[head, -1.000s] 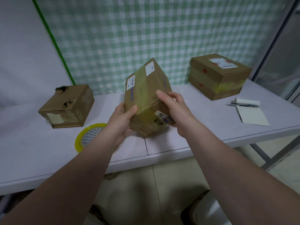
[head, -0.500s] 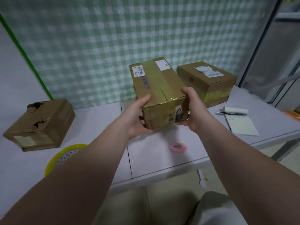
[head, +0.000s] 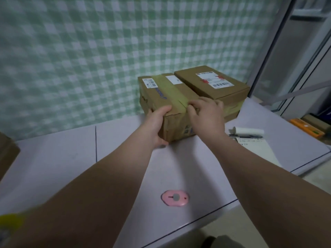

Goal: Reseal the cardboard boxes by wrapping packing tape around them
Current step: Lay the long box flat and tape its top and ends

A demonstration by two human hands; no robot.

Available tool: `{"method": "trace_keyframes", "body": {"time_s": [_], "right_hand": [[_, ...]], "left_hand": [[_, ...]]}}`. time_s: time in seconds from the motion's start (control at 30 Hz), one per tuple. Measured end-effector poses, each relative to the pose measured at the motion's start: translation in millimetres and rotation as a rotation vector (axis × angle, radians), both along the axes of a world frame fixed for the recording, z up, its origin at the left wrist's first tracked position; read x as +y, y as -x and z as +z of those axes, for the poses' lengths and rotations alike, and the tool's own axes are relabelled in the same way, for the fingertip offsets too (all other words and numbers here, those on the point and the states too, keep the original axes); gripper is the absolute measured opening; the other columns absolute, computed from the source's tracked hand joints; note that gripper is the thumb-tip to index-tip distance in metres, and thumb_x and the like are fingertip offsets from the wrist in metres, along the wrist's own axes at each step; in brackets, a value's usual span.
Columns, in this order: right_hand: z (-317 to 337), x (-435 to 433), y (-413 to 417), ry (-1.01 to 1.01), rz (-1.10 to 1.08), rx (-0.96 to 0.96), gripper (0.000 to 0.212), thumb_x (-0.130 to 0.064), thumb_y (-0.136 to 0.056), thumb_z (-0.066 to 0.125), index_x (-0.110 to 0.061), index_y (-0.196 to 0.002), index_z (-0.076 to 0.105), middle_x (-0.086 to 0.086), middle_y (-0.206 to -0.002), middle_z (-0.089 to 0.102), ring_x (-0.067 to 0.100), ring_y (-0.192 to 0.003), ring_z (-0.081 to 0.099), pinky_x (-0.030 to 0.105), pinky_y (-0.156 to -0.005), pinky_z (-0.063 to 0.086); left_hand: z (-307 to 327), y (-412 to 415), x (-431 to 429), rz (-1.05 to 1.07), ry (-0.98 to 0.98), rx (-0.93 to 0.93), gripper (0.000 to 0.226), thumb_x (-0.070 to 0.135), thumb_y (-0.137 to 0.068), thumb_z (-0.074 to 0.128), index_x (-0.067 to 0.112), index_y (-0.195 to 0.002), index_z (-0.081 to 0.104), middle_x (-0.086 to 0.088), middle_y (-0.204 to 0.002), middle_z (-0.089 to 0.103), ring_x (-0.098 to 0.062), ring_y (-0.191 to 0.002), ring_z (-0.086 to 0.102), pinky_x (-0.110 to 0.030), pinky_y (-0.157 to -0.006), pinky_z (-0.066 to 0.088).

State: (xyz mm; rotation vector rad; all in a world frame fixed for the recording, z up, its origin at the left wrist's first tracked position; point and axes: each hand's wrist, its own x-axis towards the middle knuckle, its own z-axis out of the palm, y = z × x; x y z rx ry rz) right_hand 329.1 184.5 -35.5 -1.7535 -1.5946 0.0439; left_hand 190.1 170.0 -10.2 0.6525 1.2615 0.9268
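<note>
Head view: the box (head: 166, 97) lies flat, its long side running away from the person, low on the table (head: 125, 149); whether its full weight is down cannot be told. A strip of yellowish tape (head: 174, 93) runs along its top, with a barcode label to the left of the strip and a plain white label at the far end. The left hand (head: 157, 126) grips the near left corner of the box, thumb on top and palm against the end face. The right hand (head: 206, 115) is clamped over the near right corner, fingers bent on the top beside the tape.

Just right of the box sits a second box (head: 211, 85), flat, with a printed label and red marks on its lid; whether the two touch cannot be told. Further right of the box, past the right hand, lie a small white paper roll (head: 249, 130), a pen (head: 245, 136) and a notepad (head: 258, 151). Nearer the person than the box, between the forearms, lies a pink oval cutter (head: 175, 198). Well left of the box, a third box (head: 7, 154) is cut off by the frame edge. Behind the box hangs a green and white checked cloth (head: 89, 59)
</note>
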Motion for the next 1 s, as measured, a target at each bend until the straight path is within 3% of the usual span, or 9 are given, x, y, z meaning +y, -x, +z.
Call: {"method": "trace_keyframes", "body": {"time_s": [0.1, 0.3, 0.4, 0.47, 0.57, 0.67, 0.8, 0.93, 1.0], "right_hand": [[-7, 6, -8, -0.021, -0.026, -0.097, 0.028, -0.031, -0.095, 0.047, -0.026, -0.108, 0.072, -0.005, -0.117, 0.066, 0.026, -0.118, 0.042, 0.021, -0.083, 0.023], [-3, -1, -10, -0.007, -0.123, -0.087, 0.029, -0.026, -0.096, 0.045, -0.022, -0.108, 0.071, 0.000, -0.116, 0.065, 0.027, -0.110, 0.040, 0.029, -0.086, 0.034], [1, -5, -8, 0.039, -0.136, -0.145, 0.031, -0.026, -0.095, 0.042, -0.020, -0.106, 0.071, 0.001, -0.113, 0.065, 0.028, -0.106, 0.042, 0.030, -0.084, 0.032], [4, -7, -1, 0.060, -0.116, -0.200, 0.030, -0.027, -0.093, 0.043, -0.019, -0.102, 0.070, 0.001, -0.112, 0.064, 0.029, -0.105, 0.043, 0.030, -0.085, 0.030], [15, -17, 17, 0.064, -0.084, -0.200, 0.029, -0.027, -0.092, 0.046, -0.018, -0.107, 0.069, 0.003, -0.118, 0.061, 0.030, -0.110, 0.042, 0.030, -0.087, 0.030], [25, -34, 46, 0.091, 0.000, -0.158, 0.029, -0.025, -0.092, 0.048, -0.017, -0.113, 0.067, 0.006, -0.119, 0.061, 0.031, -0.113, 0.040, 0.031, -0.089, 0.032], [27, -55, 97, 0.172, 0.161, -0.100, 0.022, -0.021, -0.091, 0.047, -0.026, -0.098, 0.067, 0.007, -0.117, 0.061, 0.032, -0.116, 0.043, 0.034, -0.083, 0.035], [24, -83, 154, 0.256, 0.305, -0.015, 0.031, -0.023, -0.092, 0.050, -0.024, -0.120, 0.065, 0.004, -0.118, 0.062, 0.024, -0.124, 0.042, 0.032, -0.088, 0.042], [22, -95, 178, 0.279, 0.369, -0.008, 0.033, -0.024, -0.093, 0.050, -0.023, -0.123, 0.063, 0.004, -0.115, 0.062, 0.022, -0.123, 0.043, 0.031, -0.087, 0.044]], "left_hand": [[-11, -10, 14, -0.018, -0.011, -0.013, 0.061, 0.044, -0.077, 0.070, 0.046, -0.130, 0.042, 0.004, -0.122, 0.058, -0.025, -0.093, 0.060, -0.046, -0.075, 0.044], [-16, -14, 24, -0.129, -0.046, 0.039, 0.073, 0.038, -0.082, 0.068, 0.046, -0.141, 0.027, 0.007, -0.113, 0.053, -0.018, -0.085, 0.054, -0.053, -0.092, 0.045], [-10, -9, 20, -0.162, -0.063, 0.051, 0.061, 0.030, -0.090, 0.061, 0.039, -0.142, 0.031, 0.010, -0.091, 0.051, -0.014, -0.080, 0.055, -0.047, -0.092, 0.047], [-5, -1, 14, -0.190, -0.065, 0.082, 0.055, 0.032, -0.093, 0.056, 0.039, -0.142, 0.031, 0.006, -0.106, 0.054, -0.023, -0.094, 0.058, -0.047, -0.098, 0.044], [4, 22, 2, -0.224, -0.100, 0.294, 0.057, 0.042, -0.092, 0.054, 0.034, -0.144, 0.031, -0.001, -0.132, 0.042, -0.029, -0.107, 0.053, -0.043, -0.096, 0.047], [14, 56, -17, -0.166, -0.190, 0.486, 0.043, 0.039, -0.091, 0.057, 0.024, -0.130, 0.050, 0.002, -0.107, 0.050, -0.021, -0.101, 0.051, -0.036, -0.084, 0.048], [20, 119, -49, -0.033, -0.362, 0.788, 0.009, 0.027, -0.087, 0.061, 0.020, -0.083, 0.058, -0.002, -0.081, 0.053, -0.022, -0.078, 0.051, -0.034, -0.072, 0.042], [19, 193, -84, 0.079, -0.354, 1.098, 0.037, 0.031, -0.087, 0.060, 0.014, -0.120, 0.062, -0.007, -0.119, 0.061, -0.024, -0.110, 0.056, -0.034, -0.096, 0.043], [15, 234, -102, 0.126, -0.287, 1.239, 0.045, 0.036, -0.088, 0.057, 0.016, -0.128, 0.056, -0.008, -0.127, 0.058, -0.028, -0.116, 0.053, -0.032, -0.096, 0.041]]}}
